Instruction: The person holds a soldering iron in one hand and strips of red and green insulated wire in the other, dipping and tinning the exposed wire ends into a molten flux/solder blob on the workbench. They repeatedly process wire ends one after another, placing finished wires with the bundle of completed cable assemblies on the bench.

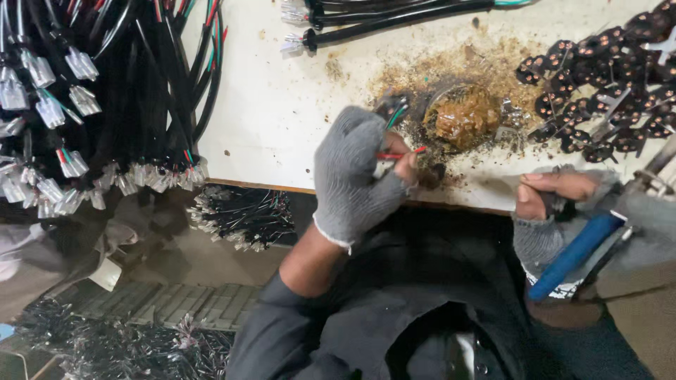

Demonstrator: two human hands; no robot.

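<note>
Mostly, the bench point(282, 105) holds black cables point(127, 91), plugs point(605, 84) and a brown flux pot point(463, 116). Left hand point(355, 176) pinches thin wires point(400, 152) close to the pot; right hand point(553, 197) grips a blue-handled iron point(574, 255). It looks like tinning, needing a steady tip on bare ends

A white worktop point(282, 105) fills the upper part of the view, its surface scuffed and stained brown around a smear of burnt residue point(451, 70). Its wooden front edge point(267, 187) runs across the middle. Below, the floor point(176, 302) is dim, paved with grey ribbed tiles and strewn with dark scraps. Light falls bright on the worktop, while the space beneath lies in shadow.
</note>
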